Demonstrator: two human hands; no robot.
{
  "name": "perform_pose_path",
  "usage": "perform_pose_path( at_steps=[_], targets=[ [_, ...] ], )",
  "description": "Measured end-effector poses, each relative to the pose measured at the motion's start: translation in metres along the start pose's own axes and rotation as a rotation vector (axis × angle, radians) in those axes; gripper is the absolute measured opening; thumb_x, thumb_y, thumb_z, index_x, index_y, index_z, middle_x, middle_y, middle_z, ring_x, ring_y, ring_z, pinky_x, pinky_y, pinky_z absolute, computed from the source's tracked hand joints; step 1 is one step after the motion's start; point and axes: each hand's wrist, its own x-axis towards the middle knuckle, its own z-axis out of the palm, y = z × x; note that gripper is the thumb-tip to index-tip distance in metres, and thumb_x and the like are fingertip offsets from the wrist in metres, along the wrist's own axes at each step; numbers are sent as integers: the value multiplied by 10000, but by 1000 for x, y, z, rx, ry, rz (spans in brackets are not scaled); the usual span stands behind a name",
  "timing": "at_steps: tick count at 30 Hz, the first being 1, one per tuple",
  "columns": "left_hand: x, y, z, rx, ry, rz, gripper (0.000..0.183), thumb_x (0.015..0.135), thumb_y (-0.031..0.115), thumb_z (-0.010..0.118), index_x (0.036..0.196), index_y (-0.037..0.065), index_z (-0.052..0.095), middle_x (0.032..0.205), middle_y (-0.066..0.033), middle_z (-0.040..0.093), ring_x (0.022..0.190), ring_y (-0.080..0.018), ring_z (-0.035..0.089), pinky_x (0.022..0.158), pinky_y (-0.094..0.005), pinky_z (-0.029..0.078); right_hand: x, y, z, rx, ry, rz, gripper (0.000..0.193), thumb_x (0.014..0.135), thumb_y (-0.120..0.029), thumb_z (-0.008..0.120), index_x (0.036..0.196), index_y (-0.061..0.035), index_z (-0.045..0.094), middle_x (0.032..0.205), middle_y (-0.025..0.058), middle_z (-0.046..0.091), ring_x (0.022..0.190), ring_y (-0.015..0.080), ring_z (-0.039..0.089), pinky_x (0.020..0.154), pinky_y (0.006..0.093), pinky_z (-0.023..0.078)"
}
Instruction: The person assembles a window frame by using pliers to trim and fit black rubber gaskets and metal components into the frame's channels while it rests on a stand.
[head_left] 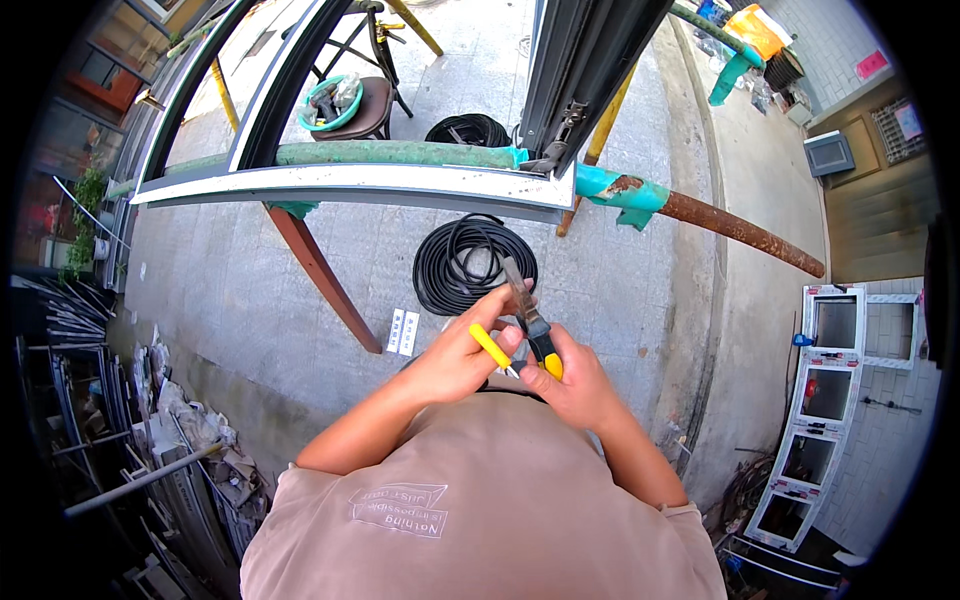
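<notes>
Metal-bladed tool (530,315), black-and-yellow handle: right hand (580,385) gripping, fingers partly hidden. Yellow implement (488,345), tip indistinct: gripped in left hand (462,357). Black coil (440,270): floor beyond, partly covered.

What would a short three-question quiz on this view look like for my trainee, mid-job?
1. Which colours show on the handle of the tool held in the right hand?
(A) red and white
(B) black and yellow
(C) blue and green

2. True or false: the turquoise basin rests on the seat of the brown chair.

3. Fill in: in the picture, the two white labels on the floor lie to the ____ of the nearer black coil.

Key: 1. B; 2. True; 3. left
</notes>
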Motion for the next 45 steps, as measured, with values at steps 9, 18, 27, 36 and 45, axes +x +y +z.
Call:
perform_pose_path(
  at_steps=[9, 18, 27, 36, 45],
  targets=[
    [-9, -14, -16, -275, -132, -33, 552, 1156, 469, 564, 1520, 58, 509, 1350, -104, 653, 1286, -216, 618, 1077, -396, 521, 7, 11, 34, 145, -107, 20, 334, 1121, -303, 616, 1255, 2, 643, 1012, 98, 756, 879, 180, 731, 800, 344, 585],
    [-34, -30, -38, -328, -44, -54, 240, 1182, 266, 551, 1293, 54, 553, 1158, -39, 634, 1006, -108, 629, 823, -289, 594, 35, -21, 64, 140, -22, -47, 243, 1122, -204, 585, 1182, 13, 677, 997, 74, 752, 885, 174, 717, 799, 346, 568],
    [-48, -40, -67, -185, 96, 118, 245, 1185, 231, 535, 1299, 23, 595, 1131, -51, 641, 1062, -127, 618, 958, -320, 522, 56, -32, 98, -104, 156, -142, 248, 1029, -236, 693, 1066, 8, 714, 899, 210, 718, 806, 395, 727, 716, 469, 545],
    [-48, -37, -107, -184, 49, -33, 318, 1189, 270, 535, 1364, 10, 593, 1150, -108, 717, 1089, -201, 728, 998, -383, 592, 57, -36, 102, -135, 360, -38, 244, 1028, -225, 723, 1044, 14, 769, 906, 192, 728, 804, 364, 717, 728, 433, 550],
    [-44, -18, -116, 82, 76, -56, 262, 1118, 113, 621, 1353, 4, 651, 965, -76, 734, 830, -172, 722, 767, -345, 581, 49, -32, 112, -59, 366, 95, 253, 1020, -249, 771, 1047, 1, 749, 891, 168, 736, 768, 311, 714, 713, 399, 538]
  ],
)
